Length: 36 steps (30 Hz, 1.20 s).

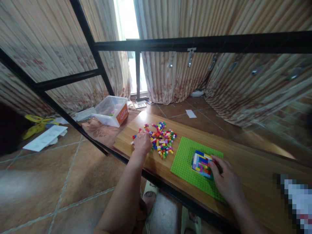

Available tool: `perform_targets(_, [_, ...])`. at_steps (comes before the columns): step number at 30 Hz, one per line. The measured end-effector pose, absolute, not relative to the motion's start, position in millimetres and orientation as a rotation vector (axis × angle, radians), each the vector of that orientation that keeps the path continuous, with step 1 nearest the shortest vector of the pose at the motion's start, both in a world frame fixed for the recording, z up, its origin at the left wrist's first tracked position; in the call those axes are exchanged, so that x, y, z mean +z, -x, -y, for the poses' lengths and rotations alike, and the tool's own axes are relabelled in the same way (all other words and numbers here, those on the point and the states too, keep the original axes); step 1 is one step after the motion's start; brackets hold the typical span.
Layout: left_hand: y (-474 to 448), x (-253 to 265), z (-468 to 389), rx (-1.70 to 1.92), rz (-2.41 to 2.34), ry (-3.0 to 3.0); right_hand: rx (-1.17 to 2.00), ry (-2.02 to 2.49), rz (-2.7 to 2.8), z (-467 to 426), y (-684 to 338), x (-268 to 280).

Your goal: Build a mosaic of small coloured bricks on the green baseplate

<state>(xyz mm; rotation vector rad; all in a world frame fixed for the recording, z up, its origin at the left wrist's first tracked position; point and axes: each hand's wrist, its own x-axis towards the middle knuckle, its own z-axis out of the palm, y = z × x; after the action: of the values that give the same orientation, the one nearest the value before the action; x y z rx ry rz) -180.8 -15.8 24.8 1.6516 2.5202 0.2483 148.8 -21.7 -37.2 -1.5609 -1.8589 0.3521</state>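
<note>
My left hand is over a loose pile of small coloured toy bricks on the wooden tabletop. Its fingers are bent down and pressed together among the bricks, and their tips are hidden, so what they hold cannot be made out. To the right lies a green studded baseplate. On it stands a low, square toy brick structure with blue, white, yellow, red and pink pieces. My right hand curls its thumb and fingers against the structure's right edge.
The long wooden table has a dark metal frame. Beyond its left end, a clear plastic bin with an orange label sits on a brown mat. Black metal rails and curtains rise behind. A pixelated patch covers the lower right.
</note>
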Motion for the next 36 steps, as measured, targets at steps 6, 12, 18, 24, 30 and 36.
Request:
perform_targets(6, [181.3,27.8,14.6,0.398,-2.457,-1.632,0.360,1.598,1.851,22.2,-146.1,-35.1])
perform_targets(12, [186.7,34.5,11.4,0.836,-2.128,-1.543,0.326,1.530,1.783,21.9,-139.9,-27.4])
perform_targets(18, [145.2,34.8,10.7,1.152,-1.368,-1.310,0.474,1.412,1.516,35.5,-113.0,0.9])
perform_targets(24, [87.4,38.9,24.9,0.937,-1.011,-1.333,0.968,1.186,1.349,51.1,-72.6,14.8])
perform_targets(30, [86.1,42.7,32.2,0.905,-0.962,-1.221,1.109,1.097,1.131,54.7,-51.5,14.8])
perform_targets(36, [109.5,54.0,20.3,1.302,-1.123,-0.898,1.171,1.090,1.099,69.3,-22.9,11.3])
